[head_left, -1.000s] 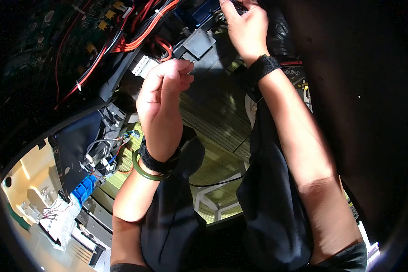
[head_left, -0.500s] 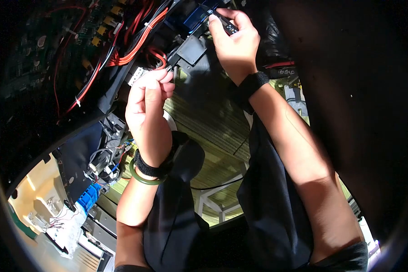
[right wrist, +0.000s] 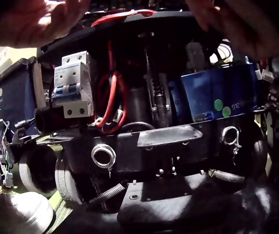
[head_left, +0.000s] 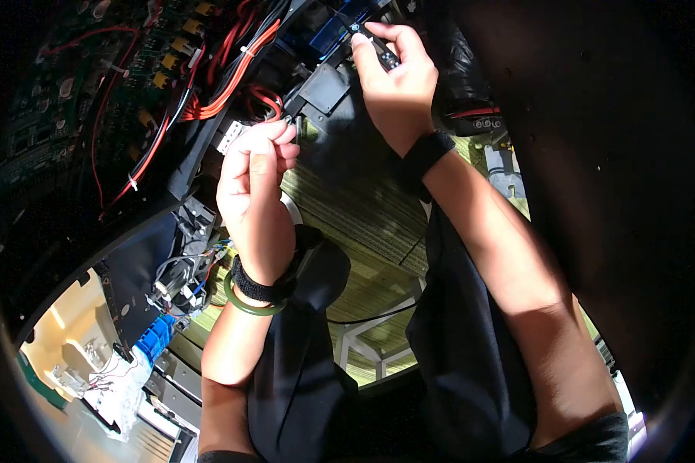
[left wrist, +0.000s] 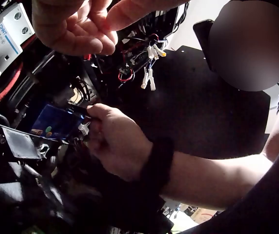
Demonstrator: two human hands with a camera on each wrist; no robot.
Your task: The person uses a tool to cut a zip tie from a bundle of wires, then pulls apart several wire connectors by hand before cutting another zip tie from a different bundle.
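Note:
In the head view my right hand (head_left: 398, 89) grips a black-handled tool (head_left: 384, 54) with a round metal pivot, at the blue box (head_left: 328, 38). Seen from the left wrist, the right hand (left wrist: 117, 139) reaches to the edge of that blue box (left wrist: 56, 122). My left hand (head_left: 259, 193) is raised beside a looped red cable (head_left: 264, 100), fingers curled, thumb pressed to the index finger. I cannot tell whether something small is pinched there. A white circuit breaker (right wrist: 73, 85) sits left of the blue box in the right wrist view.
A circuit board (head_left: 69, 92) with an orange wire bundle (head_left: 235, 89) hangs at upper left. A dark panel (head_left: 610, 154) stands on the right. Wheels (right wrist: 68, 178) and springs (right wrist: 107, 193) show low on the machine. Several connectors (left wrist: 151, 53) dangle behind the left hand.
Over the second the view shifted, bringing the right hand, the black-handled tool and the blue box further into the head view. Both hands appear lower left, then nearly still.

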